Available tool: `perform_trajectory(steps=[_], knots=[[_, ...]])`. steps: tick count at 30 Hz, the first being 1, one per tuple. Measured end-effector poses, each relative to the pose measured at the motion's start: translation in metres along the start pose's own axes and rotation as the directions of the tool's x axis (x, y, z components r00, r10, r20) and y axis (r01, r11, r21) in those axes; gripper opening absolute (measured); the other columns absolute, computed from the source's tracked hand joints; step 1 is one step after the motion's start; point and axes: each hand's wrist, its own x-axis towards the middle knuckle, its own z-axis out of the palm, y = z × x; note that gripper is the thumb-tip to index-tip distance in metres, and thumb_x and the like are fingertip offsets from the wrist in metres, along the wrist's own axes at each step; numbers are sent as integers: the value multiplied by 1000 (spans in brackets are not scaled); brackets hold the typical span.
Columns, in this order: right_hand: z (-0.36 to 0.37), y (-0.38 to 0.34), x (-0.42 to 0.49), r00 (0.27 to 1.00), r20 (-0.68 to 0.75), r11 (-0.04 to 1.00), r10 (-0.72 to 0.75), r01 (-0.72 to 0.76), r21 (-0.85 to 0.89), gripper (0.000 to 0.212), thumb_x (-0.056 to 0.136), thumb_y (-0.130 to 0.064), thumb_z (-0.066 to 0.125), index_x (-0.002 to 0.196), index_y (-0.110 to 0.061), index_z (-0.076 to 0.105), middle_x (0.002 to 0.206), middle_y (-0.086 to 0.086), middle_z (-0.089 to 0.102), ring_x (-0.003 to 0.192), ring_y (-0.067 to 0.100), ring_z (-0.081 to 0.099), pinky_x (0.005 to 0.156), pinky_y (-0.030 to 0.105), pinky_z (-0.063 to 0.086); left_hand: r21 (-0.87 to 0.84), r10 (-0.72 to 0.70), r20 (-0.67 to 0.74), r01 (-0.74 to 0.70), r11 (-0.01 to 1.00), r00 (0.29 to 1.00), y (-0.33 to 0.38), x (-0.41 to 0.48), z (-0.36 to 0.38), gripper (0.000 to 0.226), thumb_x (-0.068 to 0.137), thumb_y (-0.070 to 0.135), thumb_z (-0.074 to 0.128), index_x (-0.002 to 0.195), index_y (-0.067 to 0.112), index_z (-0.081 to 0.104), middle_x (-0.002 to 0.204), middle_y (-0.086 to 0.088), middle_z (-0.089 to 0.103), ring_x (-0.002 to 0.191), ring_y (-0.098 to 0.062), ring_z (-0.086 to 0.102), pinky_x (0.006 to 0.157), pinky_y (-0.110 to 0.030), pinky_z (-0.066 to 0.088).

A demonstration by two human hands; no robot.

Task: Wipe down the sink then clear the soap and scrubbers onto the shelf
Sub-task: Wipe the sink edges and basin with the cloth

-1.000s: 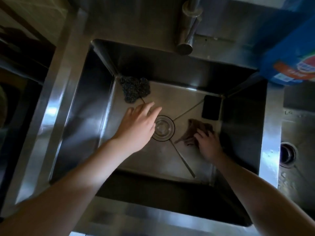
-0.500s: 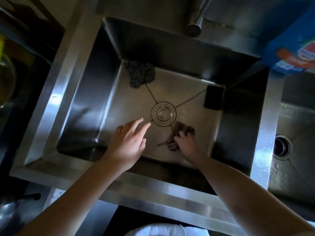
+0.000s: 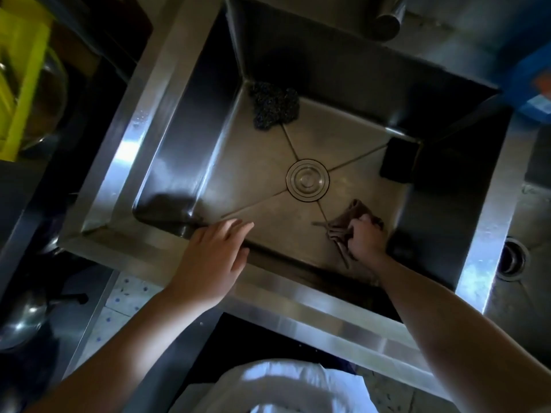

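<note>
A dim kitchen, seen from above: a stainless steel worktop (image 3: 298,326) carries a deep square sink (image 3: 167,120), with a yellow-green object (image 3: 21,84) and a glass bowl (image 3: 50,93) off at 9 o'clock and a metal pan (image 3: 21,323) at 8 o'clock on the dark side.

The left hand (image 3: 208,257) lies over the sink's near rim at about 7 o'clock from the drain (image 3: 307,180). Its fingers are flat and a little spread, the grip apart and holding nothing. A steel wool scrubber (image 3: 274,105) sits in the far left corner of the basin floor, at 11 o'clock from the drain. The faucet spout (image 3: 387,16) hangs above the far wall at 12 o'clock.

The right hand (image 3: 365,236) is down on the basin floor at 4 o'clock from the drain, its grip clamped on a crumpled brown cloth (image 3: 343,225), which is pressed onto the steel. A dark sponge (image 3: 399,163) rests against the right wall at 2 o'clock, well apart from the hand. A blue packet (image 3: 527,73) stands on the rim at the upper right. A second drain hole (image 3: 511,259) shows in the surface at 3 o'clock.
</note>
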Motion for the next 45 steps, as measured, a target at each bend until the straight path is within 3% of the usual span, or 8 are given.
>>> perform_trajectory(steps=[4,9,15,23,29,34,39,45], knots=[[7,-9,-5,966,139,956,-218,240,-171,17,86,-14,52,101,-18,59,123,10,45,113,38,47,106,48,29,3,-15,-18,15,1000,1000,-6,-6,1,40,86,27,48,123,16,56,118,-5,60,110,-26,57,88,-38,43],[19,-49,-17,770,237,716,-593,638,-282,24,87,-25,55,110,-19,61,123,10,50,116,35,48,110,50,23,28,-8,-34,9,1000,999,-16,-15,3,46,88,35,34,123,15,56,118,-5,60,108,-26,57,88,-37,43],[18,-108,-8,593,309,505,-743,801,-322,30,86,-10,59,115,-14,60,125,12,47,112,36,50,110,53,23,107,-17,-66,24,994,998,-23,-25,1,40,88,30,40,120,15,57,120,-6,58,108,-25,55,91,-38,33],[2,-148,8,733,235,678,-639,680,-278,28,80,-16,65,108,-17,59,132,13,42,113,37,48,108,51,25,168,-34,-63,44,985,997,-34,-37,-8,35,92,26,45,121,11,59,124,-8,58,110,-28,56,88,-43,38],[4,-117,-1,682,256,612,-685,729,-306,33,84,-18,61,115,-14,54,132,13,42,111,37,49,99,44,36,104,-54,-164,71,992,985,-41,-42,-8,35,89,28,46,116,11,61,119,-9,60,104,-28,59,85,-44,41],[13,-71,-17,758,316,738,-571,642,-205,29,89,-12,50,118,-17,56,134,9,41,115,33,46,95,41,44,89,-116,-180,134,987,977,-44,-47,-3,38,89,32,41,116,14,60,123,-11,56,113,-30,53,91,-47,37],[7,-47,-24,767,406,765,-496,608,-214,29,91,-9,47,118,-14,58,129,6,43,114,28,46,94,36,42,50,-151,-164,162,986,975,-52,-47,-5,41,89,35,36,118,15,57,123,-10,54,117,-29,50,92,-48,38],[-12,-62,-28,840,309,863,-445,495,-101,21,85,-6,57,104,-12,63,118,8,53,104,25,55,87,32,46,16,-166,-223,174,985,961,-60,-53,-8,40,89,34,37,116,14,58,125,-10,53,114,-28,51,89,-46,42]])
